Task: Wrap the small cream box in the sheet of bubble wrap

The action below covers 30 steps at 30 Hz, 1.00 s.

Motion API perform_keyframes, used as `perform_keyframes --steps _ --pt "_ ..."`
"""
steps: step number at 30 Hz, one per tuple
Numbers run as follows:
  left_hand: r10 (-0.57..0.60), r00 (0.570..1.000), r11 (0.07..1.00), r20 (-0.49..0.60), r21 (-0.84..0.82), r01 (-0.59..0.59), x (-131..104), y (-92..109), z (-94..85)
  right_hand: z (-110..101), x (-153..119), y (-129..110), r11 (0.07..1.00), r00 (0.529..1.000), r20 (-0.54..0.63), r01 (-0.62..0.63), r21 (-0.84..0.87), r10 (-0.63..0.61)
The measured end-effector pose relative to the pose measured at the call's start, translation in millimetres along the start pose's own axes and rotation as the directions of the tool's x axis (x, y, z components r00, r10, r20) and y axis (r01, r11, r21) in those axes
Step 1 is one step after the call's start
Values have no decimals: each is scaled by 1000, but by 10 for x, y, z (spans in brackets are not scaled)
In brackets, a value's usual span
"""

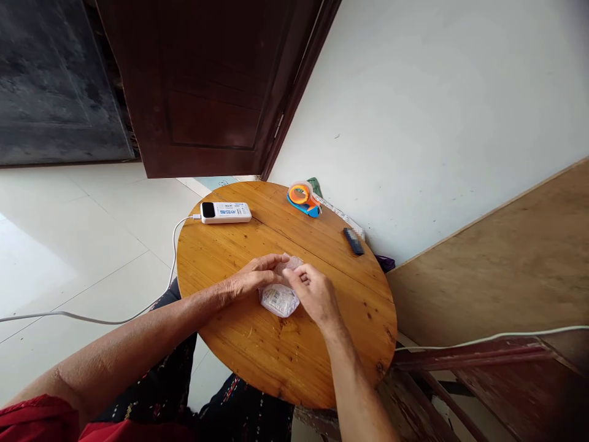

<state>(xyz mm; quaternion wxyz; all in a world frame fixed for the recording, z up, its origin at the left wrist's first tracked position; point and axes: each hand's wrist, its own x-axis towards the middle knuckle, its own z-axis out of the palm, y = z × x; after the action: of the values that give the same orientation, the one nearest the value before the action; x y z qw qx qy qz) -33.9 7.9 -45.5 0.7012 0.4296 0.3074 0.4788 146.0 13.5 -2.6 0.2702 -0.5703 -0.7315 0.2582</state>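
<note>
A small clear plastic box [279,299] lies on the round wooden table [322,344], a translucent flap or lid [292,263] raised at its far side. What is inside shows pale and crinkled, with some yellowish print, but I cannot make out its kind. My left hand [257,275] reaches in from the left, fingers long over the far part of the box and thumb beneath, gripping it. Bent in a pinch, the fingers of my right hand [315,293] meet the raised part near my left fingertips. Whatever they pinch is hidden.
A white device [226,212] with a black screen and plugged-in cable [173,264] sits at the table's back left. An orange and blue tape dispenser [304,199], a white printed strip [340,213] and a dark blurred object [353,241] lie along the back right, near the wall [414,123].
</note>
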Motion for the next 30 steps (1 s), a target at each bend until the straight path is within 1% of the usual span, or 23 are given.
perform_keyframes --steps 2,3,4,6,8,11,13,16,18,20,23,25,26,27,28,29,30 --pt "-53 998 996 -20 -70 52 -17 6 8 109 22 3 999 998 -24 -51 2 51" --pt "-71 997 991 -14 -116 69 -22 4 8 151 48 28 995 996 -40 -77 67 79" --pt "-75 997 984 -1 -163 73 -23 1 5 179 75 66 981 993 -54 -97 166 107" --pt "-37 999 972 7 -231 38 -13 -3 -6 196 118 166 914 985 -62 -126 385 162" --pt "2 999 973 -45 -230 -12 8 10 -21 172 137 277 824 972 -66 -154 545 225" --pt "43 986 980 -159 -187 -73 41 55 -41 111 138 411 707 938 -99 -177 685 332" --pt "57 980 978 -191 -185 -93 54 80 -51 87 137 461 630 920 -101 -177 756 379" --pt "75 971 982 -227 -153 -112 59 85 -64 85 143 481 582 917 -85 -172 795 389" --pt "92 969 987 -230 -108 -120 55 70 -68 93 144 472 571 918 -79 -173 803 389" --pt "109 973 990 -201 -70 -125 50 49 -67 99 137 459 574 922 -61 -186 797 383" --pt "130 978 990 -164 -33 -138 51 23 -59 114 115 442 645 938 -35 -210 735 345" --pt "146 978 989 -152 -7 -149 58 38 -56 131 99 435 705 951 -36 -201 680 306" --pt "150 978 989 -144 23 -148 60 65 -55 140 93 433 721 956 -42 -189 667 290" --pt "151 978 987 -145 82 -140 59 108 -54 148 89 430 725 959 -49 -176 665 278" --pt "156 974 976 -165 179 -126 54 164 -51 154 87 426 720 961 -56 -164 674 271" --pt "169 967 946 -191 305 -105 44 230 -44 157 86 419 710 961 -63 -153 687 268" --pt "199 951 883 -237 465 -69 30 298 -30 157 86 409 700 960 -73 -143 699 269"
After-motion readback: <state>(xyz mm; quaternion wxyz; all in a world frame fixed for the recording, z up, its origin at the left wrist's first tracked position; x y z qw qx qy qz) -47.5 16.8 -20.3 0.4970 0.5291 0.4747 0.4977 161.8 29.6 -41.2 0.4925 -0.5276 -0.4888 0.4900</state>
